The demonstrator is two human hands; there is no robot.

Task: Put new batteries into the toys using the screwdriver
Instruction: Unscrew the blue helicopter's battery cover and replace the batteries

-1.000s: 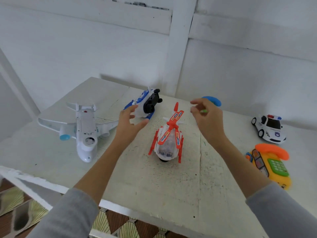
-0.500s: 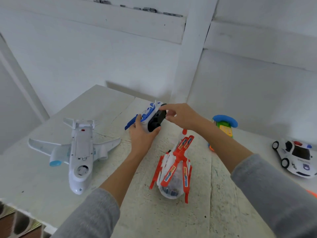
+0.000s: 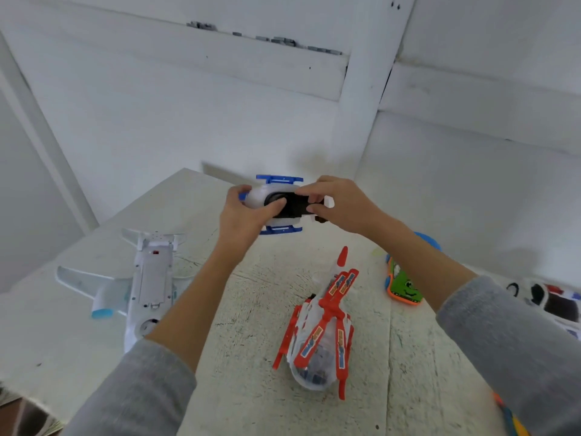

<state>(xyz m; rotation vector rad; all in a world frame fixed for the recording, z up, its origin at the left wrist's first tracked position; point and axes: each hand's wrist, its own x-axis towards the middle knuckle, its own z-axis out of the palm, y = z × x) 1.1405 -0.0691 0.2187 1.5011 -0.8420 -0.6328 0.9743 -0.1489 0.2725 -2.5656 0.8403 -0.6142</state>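
Note:
A white and blue toy helicopter (image 3: 279, 180) is held above the far part of the table, its black underside turned towards me. My left hand (image 3: 243, 212) grips its left end, thumb on the black round part. My right hand (image 3: 342, 202) grips its right end, fingers curled over the black underside. A red and white toy helicopter (image 3: 323, 328) lies on the table below my arms. A white toy plane (image 3: 147, 284) lies belly up at the left. No screwdriver or batteries are in view.
A green and orange toy phone with a blue handset (image 3: 404, 284) lies right of the red helicopter. A white police car (image 3: 553, 300) is partly hidden behind my right sleeve. The white table (image 3: 251, 309) ends near the wall behind; its left edge drops off beside the plane.
Both hands reached to the white and blue helicopter, took hold of it and lifted it off the table, turning its underside towards me. The view has shifted closer.

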